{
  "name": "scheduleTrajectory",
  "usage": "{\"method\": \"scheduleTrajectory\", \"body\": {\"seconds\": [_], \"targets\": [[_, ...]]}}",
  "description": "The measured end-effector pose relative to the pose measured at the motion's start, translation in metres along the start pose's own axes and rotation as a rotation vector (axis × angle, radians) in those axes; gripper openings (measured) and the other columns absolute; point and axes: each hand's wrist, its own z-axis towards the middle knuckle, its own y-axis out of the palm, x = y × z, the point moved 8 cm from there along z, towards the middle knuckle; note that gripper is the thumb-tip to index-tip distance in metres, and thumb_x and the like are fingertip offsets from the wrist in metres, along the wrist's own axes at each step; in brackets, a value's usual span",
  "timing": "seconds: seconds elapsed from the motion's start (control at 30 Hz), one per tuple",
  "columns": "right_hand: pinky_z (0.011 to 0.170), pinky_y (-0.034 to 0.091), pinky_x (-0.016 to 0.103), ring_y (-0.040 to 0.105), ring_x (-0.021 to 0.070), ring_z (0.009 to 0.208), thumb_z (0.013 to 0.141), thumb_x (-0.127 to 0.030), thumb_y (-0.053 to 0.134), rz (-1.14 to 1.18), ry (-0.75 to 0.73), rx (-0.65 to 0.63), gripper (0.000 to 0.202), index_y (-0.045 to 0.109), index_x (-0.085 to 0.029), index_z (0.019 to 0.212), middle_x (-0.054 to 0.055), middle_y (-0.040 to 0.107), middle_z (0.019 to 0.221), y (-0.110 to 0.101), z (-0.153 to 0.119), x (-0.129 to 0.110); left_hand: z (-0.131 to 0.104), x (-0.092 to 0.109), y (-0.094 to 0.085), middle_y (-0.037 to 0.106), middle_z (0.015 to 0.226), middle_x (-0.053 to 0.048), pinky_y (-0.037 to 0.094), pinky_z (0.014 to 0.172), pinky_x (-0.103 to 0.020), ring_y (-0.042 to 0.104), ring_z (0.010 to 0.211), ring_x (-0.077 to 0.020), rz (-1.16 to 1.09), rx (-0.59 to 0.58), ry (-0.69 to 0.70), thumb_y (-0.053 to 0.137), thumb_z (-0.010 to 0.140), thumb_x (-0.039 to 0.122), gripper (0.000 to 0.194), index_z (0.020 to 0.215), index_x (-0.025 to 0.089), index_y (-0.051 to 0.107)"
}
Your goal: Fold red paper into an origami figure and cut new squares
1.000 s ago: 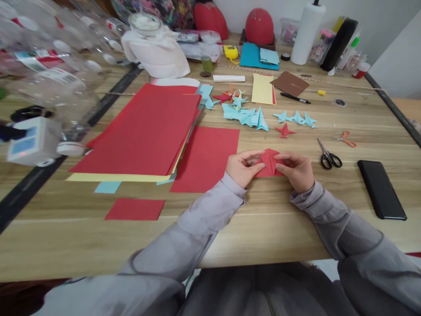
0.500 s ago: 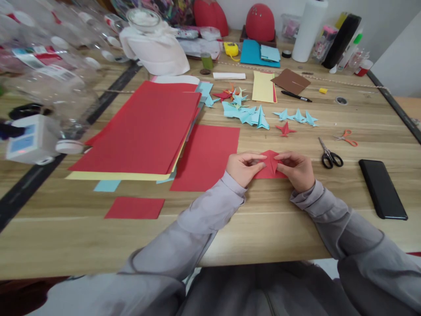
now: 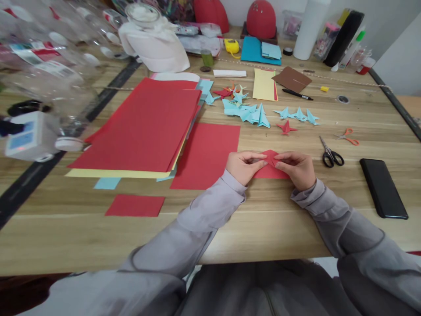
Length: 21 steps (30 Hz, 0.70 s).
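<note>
A small folded red paper (image 3: 271,171) is held between both hands, with its pointed top away from me. My left hand (image 3: 242,167) pinches its left side between thumb and fingers. On the right side, my right hand (image 3: 297,168) pinches it the same way, and the two thumbs are close together at the middle folds. Under the paper's lower edge, more red paper shows flat near the tabletop. Just beyond the hands sits a folded red paper crane (image 3: 287,127). A large red sheet (image 3: 210,153) lies beside my left hand.
Black scissors (image 3: 331,158), orange scissors (image 3: 349,137) and a black phone (image 3: 383,188) lie on the right. Blue paper cranes (image 3: 299,115) lie farther back. A stack of large red sheets (image 3: 141,127) and a small red rectangle (image 3: 135,206) are on the left, near plastic bottles (image 3: 49,83).
The thumbs have moved slightly closer together, and the folds at the paper's middle now look shorter and flatter. Both hands keep their pinch on it.
</note>
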Motion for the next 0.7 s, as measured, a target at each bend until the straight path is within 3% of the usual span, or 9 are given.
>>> {"method": "scheduleTrajectory", "body": {"seconds": [0.17,0.33,0.7], "targets": [[0.06,0.054,0.028,0.065,0.0156,0.064,0.062,-0.04,0.08,-0.04,-0.035,0.032,0.02,0.074,-0.022,0.063,0.002,0.073,0.068,-0.002,-0.001,-0.006,-0.002,0.001,0.001,0.075,0.073,-0.006,0.056,0.064,-0.029,0.068,0.067,-0.0178,0.013,0.017,0.031,0.081,0.057,0.028,0.014,0.066,0.019,0.075],[0.052,0.048,0.027,0.059,0.0133,0.055,0.061,-0.043,0.08,-0.032,0.076,0.071,0.024,0.072,-0.02,0.059,0.001,0.07,0.061,-0.006,0.0,0.003,-0.003,-0.002,0.008,0.074,0.072,-0.006,0.056,0.065,-0.031,0.068,0.066,-0.0182,-0.024,-0.059,-0.055,0.079,0.062,0.036,0.019,0.067,0.018,0.075],[0.055,0.047,0.026,0.057,0.0115,0.055,0.058,-0.04,0.083,0.025,0.098,0.034,0.023,0.072,-0.02,0.061,0.0,0.069,0.062,-0.003,0.001,0.005,-0.001,-0.004,0.004,0.07,0.061,-0.004,0.049,0.054,-0.025,0.06,0.054,-0.0131,-0.009,-0.035,-0.092,0.079,0.06,0.03,0.016,0.062,0.016,0.073]]}}
